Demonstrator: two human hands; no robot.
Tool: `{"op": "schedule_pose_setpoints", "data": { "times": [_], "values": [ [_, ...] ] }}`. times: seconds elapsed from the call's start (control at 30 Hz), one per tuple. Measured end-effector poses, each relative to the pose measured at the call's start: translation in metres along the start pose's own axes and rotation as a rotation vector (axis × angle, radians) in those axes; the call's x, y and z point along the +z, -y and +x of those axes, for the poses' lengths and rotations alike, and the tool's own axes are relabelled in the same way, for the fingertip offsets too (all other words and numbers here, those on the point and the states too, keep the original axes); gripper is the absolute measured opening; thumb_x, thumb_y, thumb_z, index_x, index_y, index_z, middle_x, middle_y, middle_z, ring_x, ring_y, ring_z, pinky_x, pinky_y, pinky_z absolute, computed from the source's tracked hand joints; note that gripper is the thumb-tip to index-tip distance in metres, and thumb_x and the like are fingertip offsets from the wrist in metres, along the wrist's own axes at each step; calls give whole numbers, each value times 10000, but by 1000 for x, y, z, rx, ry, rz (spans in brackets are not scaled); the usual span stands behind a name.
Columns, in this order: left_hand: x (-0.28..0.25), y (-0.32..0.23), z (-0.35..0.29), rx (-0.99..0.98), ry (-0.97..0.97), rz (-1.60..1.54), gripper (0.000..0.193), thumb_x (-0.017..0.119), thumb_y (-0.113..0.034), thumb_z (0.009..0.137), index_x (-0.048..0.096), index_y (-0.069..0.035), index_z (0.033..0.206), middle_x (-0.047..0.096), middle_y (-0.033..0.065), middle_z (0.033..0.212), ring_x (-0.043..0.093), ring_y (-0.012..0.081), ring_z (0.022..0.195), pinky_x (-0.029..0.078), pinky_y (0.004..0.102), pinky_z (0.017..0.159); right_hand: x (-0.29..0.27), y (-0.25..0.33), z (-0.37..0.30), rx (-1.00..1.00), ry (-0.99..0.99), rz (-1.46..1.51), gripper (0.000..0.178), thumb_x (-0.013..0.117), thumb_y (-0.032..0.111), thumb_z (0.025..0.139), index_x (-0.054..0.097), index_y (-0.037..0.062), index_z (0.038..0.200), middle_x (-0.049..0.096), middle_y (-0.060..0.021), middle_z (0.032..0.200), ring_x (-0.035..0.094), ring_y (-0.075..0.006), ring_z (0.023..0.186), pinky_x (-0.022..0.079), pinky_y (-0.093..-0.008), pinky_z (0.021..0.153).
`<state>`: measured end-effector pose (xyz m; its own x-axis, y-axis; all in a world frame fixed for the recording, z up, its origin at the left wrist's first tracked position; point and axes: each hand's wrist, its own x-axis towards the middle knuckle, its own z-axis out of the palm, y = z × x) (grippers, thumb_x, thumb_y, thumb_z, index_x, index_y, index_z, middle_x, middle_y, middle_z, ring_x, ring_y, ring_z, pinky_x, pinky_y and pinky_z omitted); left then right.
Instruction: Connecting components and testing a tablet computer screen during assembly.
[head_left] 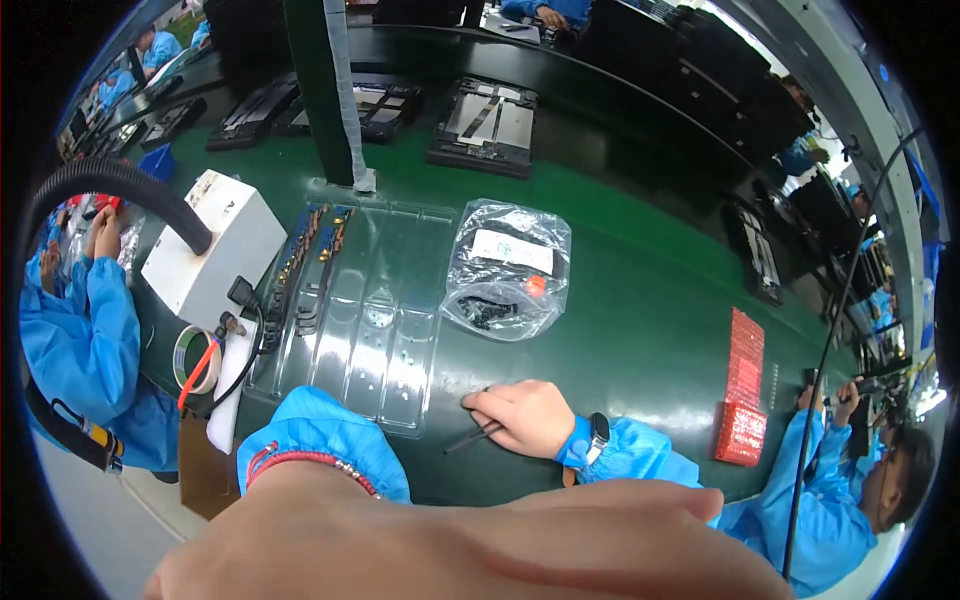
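Note:
Very close and large at the lower edge is my left hand [480,535], a red beaded bracelet round its wrist. One finger points right; the other fingers are cut off or blurred, so its grip cannot be read. My right hand [525,415] rests on the green table, closed on dark, thin tweezers [472,438] whose tips point left. Just beyond it lies a clear plastic bag [510,265] with small black parts and an orange piece [536,287]. To its left is a transparent compartment tray [400,400], holding dark flex cable strips [290,270] along its left side.
A white box [215,245] with a black hose stands left, near a tape roll [197,360]. Red bubble wrap [740,400] lies right. Opened devices [485,125] line the far side past a post [325,90]. Co-workers in blue sit left [80,330] and right [820,520].

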<state>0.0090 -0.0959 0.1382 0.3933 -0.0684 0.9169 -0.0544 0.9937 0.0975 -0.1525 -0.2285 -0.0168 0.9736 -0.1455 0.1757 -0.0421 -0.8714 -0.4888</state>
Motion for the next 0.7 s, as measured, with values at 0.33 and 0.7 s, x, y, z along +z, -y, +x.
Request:
{"op": "schedule_pose_setpoints", "data": {
  "times": [0.33, 0.7],
  "values": [
    [-37, -71, 22, 89, 288, -211, 96, 456, -195, 897, 503, -178, 979, 408, -10, 1000, 334, 141, 995, 235, 299, 841, 0, 1, -2, -41, -42, 2, 255, 579, 178, 747, 509, 139, 989, 570, -53, 781, 587, -282, 690, 472, -391, 574],
    [11, -80, -13, 188, 476, -480, 215, 391, -211, 930, 478, -133, 1110, 388, 33, 1167, 321, 165, 1131, 236, 307, 939, 0, 0, 2, -35, -8, -7, 252, 575, 165, 763, 526, 140, 1009, 569, -22, 742, 584, -253, 665, 464, -364, 555]
  ]
}}
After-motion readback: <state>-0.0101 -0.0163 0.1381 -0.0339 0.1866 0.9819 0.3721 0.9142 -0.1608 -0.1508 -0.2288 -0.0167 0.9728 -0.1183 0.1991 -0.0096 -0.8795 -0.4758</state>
